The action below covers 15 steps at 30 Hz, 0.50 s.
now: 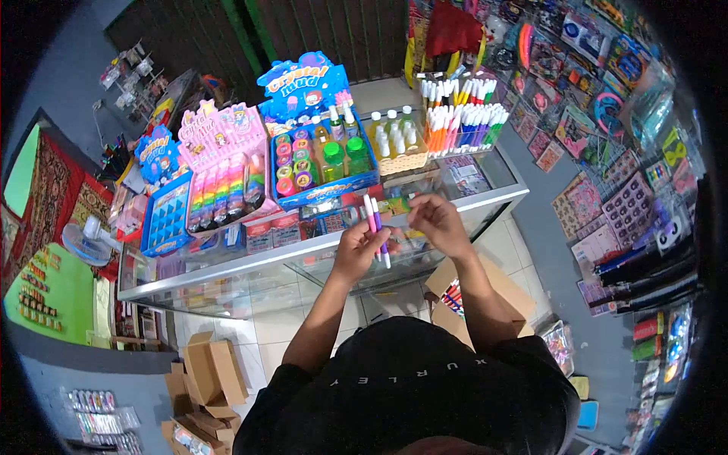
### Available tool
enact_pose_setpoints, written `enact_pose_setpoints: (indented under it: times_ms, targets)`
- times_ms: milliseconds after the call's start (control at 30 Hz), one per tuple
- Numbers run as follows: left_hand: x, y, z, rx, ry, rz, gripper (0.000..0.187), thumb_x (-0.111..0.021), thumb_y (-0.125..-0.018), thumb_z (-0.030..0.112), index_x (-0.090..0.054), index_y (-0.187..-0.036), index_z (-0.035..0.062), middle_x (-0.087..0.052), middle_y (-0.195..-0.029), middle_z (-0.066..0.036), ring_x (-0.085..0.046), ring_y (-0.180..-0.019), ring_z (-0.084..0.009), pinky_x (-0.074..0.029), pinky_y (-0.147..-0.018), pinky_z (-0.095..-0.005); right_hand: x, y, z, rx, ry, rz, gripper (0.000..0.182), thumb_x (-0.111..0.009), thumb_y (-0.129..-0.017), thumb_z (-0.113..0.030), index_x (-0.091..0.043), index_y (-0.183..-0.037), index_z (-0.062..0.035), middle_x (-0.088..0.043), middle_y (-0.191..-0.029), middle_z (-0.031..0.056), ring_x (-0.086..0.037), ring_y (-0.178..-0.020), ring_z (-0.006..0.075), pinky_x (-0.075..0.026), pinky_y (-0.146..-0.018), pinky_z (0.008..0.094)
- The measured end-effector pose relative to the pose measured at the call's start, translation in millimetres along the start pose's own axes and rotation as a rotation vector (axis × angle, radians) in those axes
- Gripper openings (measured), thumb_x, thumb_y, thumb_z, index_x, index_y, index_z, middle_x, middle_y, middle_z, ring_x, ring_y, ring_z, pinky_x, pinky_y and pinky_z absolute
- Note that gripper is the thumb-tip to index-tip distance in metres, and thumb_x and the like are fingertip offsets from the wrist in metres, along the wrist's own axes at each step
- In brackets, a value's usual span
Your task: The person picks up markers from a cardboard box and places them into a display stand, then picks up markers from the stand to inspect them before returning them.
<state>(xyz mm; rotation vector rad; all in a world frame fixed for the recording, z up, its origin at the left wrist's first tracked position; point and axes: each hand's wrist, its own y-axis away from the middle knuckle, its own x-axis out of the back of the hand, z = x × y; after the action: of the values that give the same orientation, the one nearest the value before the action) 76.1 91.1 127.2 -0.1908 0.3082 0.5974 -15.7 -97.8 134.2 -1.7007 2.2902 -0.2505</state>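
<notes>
My left hand (359, 249) is closed around two slim felt-tip pens (377, 231), one purple and one pinkish, both with white caps pointing away from me. They are held nearly upright over the front edge of a glass display counter (318, 250). To the right of the pens, my right hand (441, 227) hovers with fingers loosely curled and apart, and I see nothing in it. Beyond it, on the counter, a clear holder (464, 140) carries many white-capped felt-tip pens in several colours. More pens (453, 297) lie in an open cardboard box (497, 284) below my right forearm.
On the counter stand a blue "Crystal Mud" box (326, 182) of jars, a pink display box (227, 205) of rainbow tubes, a blue tray (168, 220) and a basket (402, 161) of bottles. Packaged goods cover the right wall (561, 197). Cardboard boxes (212, 368) sit on the floor, left.
</notes>
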Motion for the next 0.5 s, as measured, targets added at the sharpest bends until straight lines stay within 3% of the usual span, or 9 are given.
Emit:
enact_pose_setpoints:
  times_ms: [67,100,200,300,400,467,500]
  targets:
    - [-4,0,-6,0.024,-0.088,-0.060,0.031,-0.055,-0.096,0.012,-0.053,-0.123,-0.0023,-0.065,-0.105,-0.013,-0.068,-0.085,-0.0195,-0.056,-0.075,-0.0302,-10,6,-7,-0.021,0.002,-0.027,0.028,-0.065,-0.085,0.003,-0.056,-0.111,0.0001,-0.062,-0.093,0.0039,-0.062,-0.080,0.0095,-0.050,-0.070,0.0228]
    - [-3,1,-14,0.030,-0.150,-0.099,0.028,-0.056,-0.095,0.013,-0.057,-0.119,-0.0023,-0.066,-0.101,-0.010,-0.068,-0.082,-0.0168,-0.056,-0.073,-0.0286,-14,8,-5,0.009,0.154,0.005,0.031,-0.067,-0.085,0.000,-0.056,-0.114,-0.0002,-0.062,-0.090,0.0024,-0.060,-0.075,0.0075,-0.049,-0.065,0.0223]
    - [-3,5,-25,0.069,-0.272,-0.163,0.026,-0.057,-0.096,0.019,-0.063,-0.111,-0.0017,-0.068,-0.085,-0.006,-0.067,-0.074,-0.0138,-0.052,-0.065,-0.0248,-7,15,13,-0.072,0.159,-0.037,0.030,-0.063,-0.087,0.004,-0.055,-0.115,-0.0005,-0.063,-0.094,0.0039,-0.061,-0.087,0.0094,-0.050,-0.076,0.0240]
    - [2,13,-34,0.142,-0.399,-0.181,0.027,-0.057,-0.096,0.022,-0.065,-0.108,-0.0017,-0.068,-0.079,-0.006,-0.067,-0.070,-0.0130,-0.050,-0.063,-0.0254,-4,21,6,-0.113,0.139,-0.114,0.022,-0.063,-0.087,0.004,-0.058,-0.108,0.0006,-0.064,-0.091,0.0036,-0.061,-0.084,0.0090,-0.050,-0.074,0.0238]
    - [2,21,-28,0.157,-0.415,-0.201,0.029,-0.056,-0.096,0.022,-0.063,-0.111,-0.0015,-0.069,-0.084,-0.007,-0.066,-0.069,-0.0130,-0.051,-0.063,-0.0261,7,25,9,-0.099,0.038,-0.159,0.015,-0.062,-0.085,0.007,-0.059,-0.098,0.0010,-0.065,-0.087,0.0049,-0.062,-0.082,0.0100,-0.050,-0.072,0.0235]
    - [0,24,-29,0.166,-0.251,-0.045,0.033,-0.051,-0.098,0.027,-0.059,-0.115,-0.0016,-0.069,-0.088,-0.009,-0.062,-0.062,-0.0129,-0.048,-0.058,-0.0262,19,25,8,-0.166,-0.149,-0.148,0.015,-0.062,-0.083,0.009,-0.059,-0.094,0.0000,-0.065,-0.085,0.0056,-0.063,-0.081,0.0110,-0.050,-0.071,0.0235]
    - [3,25,-27,0.166,-0.193,0.022,0.034,-0.050,-0.099,0.028,-0.058,-0.115,-0.0014,-0.069,-0.088,-0.010,-0.061,-0.060,-0.0128,-0.047,-0.056,-0.0262,26,24,7,-0.162,-0.172,-0.046,0.014,-0.061,-0.083,0.009,-0.058,-0.092,-0.0011,-0.065,-0.084,0.0057,-0.063,-0.080,0.0119,-0.051,-0.070,0.0235]
